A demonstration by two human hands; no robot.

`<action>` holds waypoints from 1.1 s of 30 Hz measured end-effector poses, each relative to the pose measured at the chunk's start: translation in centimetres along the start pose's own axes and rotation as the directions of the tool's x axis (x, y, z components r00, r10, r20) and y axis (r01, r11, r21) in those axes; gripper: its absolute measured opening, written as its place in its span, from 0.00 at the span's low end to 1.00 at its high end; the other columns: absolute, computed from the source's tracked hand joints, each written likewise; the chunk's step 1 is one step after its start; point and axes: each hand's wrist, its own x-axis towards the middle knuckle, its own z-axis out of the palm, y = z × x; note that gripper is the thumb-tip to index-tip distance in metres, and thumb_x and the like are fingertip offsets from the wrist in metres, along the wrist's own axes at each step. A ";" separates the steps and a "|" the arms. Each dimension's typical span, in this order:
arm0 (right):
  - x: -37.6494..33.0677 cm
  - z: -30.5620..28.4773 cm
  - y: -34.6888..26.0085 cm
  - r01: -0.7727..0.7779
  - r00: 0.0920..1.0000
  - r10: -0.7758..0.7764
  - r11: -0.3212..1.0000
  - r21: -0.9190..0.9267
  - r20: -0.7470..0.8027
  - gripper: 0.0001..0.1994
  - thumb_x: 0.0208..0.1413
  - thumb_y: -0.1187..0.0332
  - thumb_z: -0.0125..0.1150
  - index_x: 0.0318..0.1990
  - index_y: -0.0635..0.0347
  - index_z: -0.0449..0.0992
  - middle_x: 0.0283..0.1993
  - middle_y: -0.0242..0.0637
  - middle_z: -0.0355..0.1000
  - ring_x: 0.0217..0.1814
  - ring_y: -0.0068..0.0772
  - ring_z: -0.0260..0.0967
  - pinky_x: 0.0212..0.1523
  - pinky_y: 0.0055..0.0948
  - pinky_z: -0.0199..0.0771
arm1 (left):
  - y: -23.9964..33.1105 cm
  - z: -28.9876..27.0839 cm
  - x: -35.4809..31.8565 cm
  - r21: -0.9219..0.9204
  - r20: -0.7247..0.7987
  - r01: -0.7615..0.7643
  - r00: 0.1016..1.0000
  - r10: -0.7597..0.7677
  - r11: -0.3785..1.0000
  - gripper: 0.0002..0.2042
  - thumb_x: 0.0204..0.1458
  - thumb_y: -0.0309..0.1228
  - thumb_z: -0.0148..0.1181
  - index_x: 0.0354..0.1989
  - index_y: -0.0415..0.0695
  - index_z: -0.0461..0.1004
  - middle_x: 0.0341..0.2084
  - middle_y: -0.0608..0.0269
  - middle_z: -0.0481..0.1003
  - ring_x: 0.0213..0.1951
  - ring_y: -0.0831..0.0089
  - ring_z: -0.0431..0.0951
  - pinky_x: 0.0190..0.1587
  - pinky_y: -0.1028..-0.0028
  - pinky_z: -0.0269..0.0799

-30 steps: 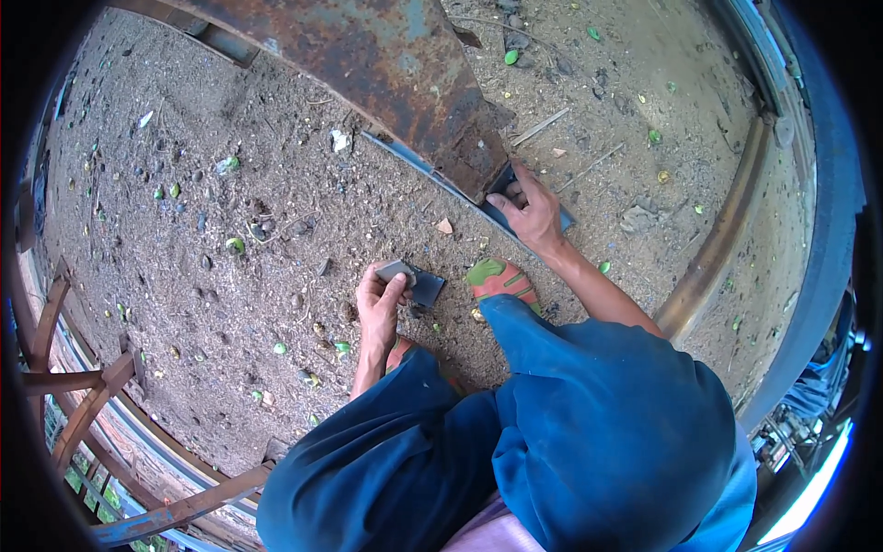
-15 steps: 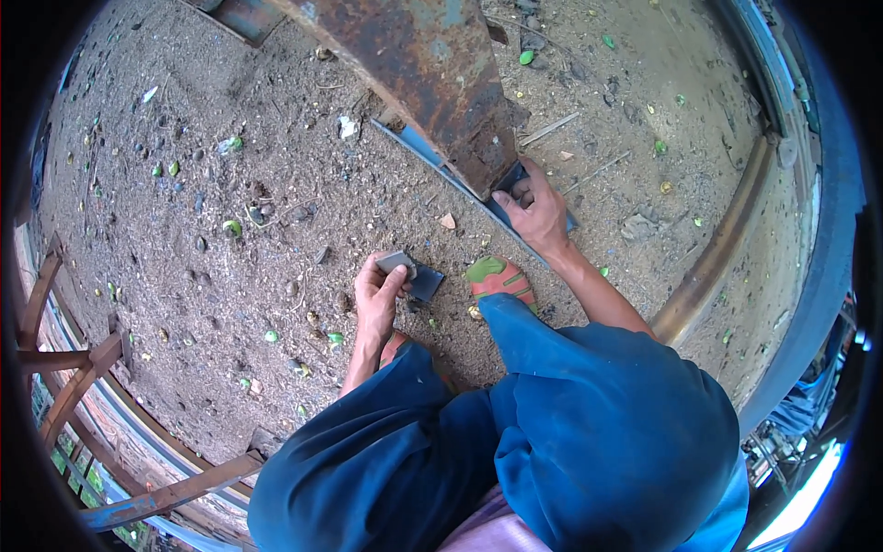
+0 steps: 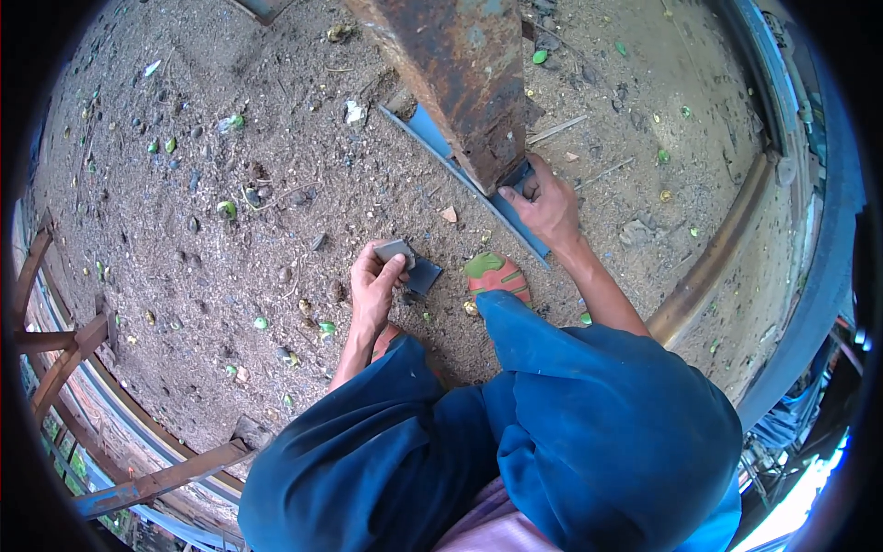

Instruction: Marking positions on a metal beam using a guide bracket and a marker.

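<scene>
My left hand (image 3: 375, 287) is closed, pinching a small flat grey metal plate (image 3: 395, 250) between thumb and fingers. A dark square plate (image 3: 423, 276) shows just beside it; whether the hand holds that one too, I cannot tell. My right hand (image 3: 552, 212) grips a dark blue metal plate (image 3: 520, 177) at the lower end of a rusty steel beam (image 3: 474, 92). The fingers behind it are partly hidden. Under the beam end, a long blue metal strip (image 3: 441, 161) lies on the ground, slanting past the right hand.
Sandy ground (image 3: 303, 230) strewn with leaves, pebbles and fallen green bits surrounds me. My sandalled foot (image 3: 497, 276) is between the hands. A brown pipe (image 3: 717, 253) curves along the right. Rusty metal bars (image 3: 175, 471) stand at lower left.
The view has shifted slightly. A dark plate edge that showed to the right of my right hand is no longer visible there. The left hand keeps its pinch on the grey plate.
</scene>
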 end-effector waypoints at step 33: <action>0.2 -0.5 -0.1 0.041 0.996 -0.040 0.999 0.009 -0.082 0.33 0.40 0.57 0.81 0.53 0.65 0.78 0.31 0.37 0.72 0.29 0.37 0.72 0.32 0.37 0.73 | -0.8 -0.2 -0.2 0.049 0.050 0.002 0.999 -0.005 0.999 0.09 0.61 0.28 0.62 0.47 0.40 0.73 0.32 0.68 0.79 0.29 0.82 0.75 0.31 0.80 0.69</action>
